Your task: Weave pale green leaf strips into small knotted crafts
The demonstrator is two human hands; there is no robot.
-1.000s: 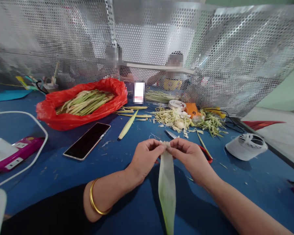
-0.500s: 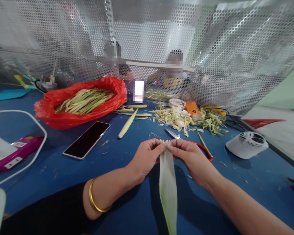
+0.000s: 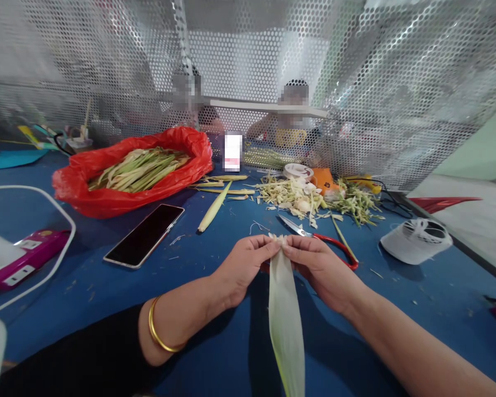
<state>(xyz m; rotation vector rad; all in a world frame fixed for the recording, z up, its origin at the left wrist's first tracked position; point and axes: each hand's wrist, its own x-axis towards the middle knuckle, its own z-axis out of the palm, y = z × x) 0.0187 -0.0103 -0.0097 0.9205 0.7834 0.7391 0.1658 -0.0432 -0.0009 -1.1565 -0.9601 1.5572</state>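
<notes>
Both of my hands pinch the far end of a long pale green leaf strip [image 3: 286,320] that runs back toward me over the blue table [image 3: 417,331]. My left hand [image 3: 242,269], with a gold bangle on its wrist, grips the left side of that end. My right hand [image 3: 320,266] grips the right side, fingers pressed together. Red-handled scissors [image 3: 320,238] lie just behind my right hand.
A red bag [image 3: 107,198] full of green strips sits at the back left, a black phone [image 3: 145,235] in front of it. Leaf scraps [image 3: 310,201], a single stalk [image 3: 213,209], a white fan [image 3: 415,240] and a pink device [image 3: 22,259] lie around. People sit behind the perforated metal screen [image 3: 376,110].
My hands have stayed pinched on the leaf end and barely shifted. The view has tilted slightly, so more of the scissors shows behind my right hand.
</notes>
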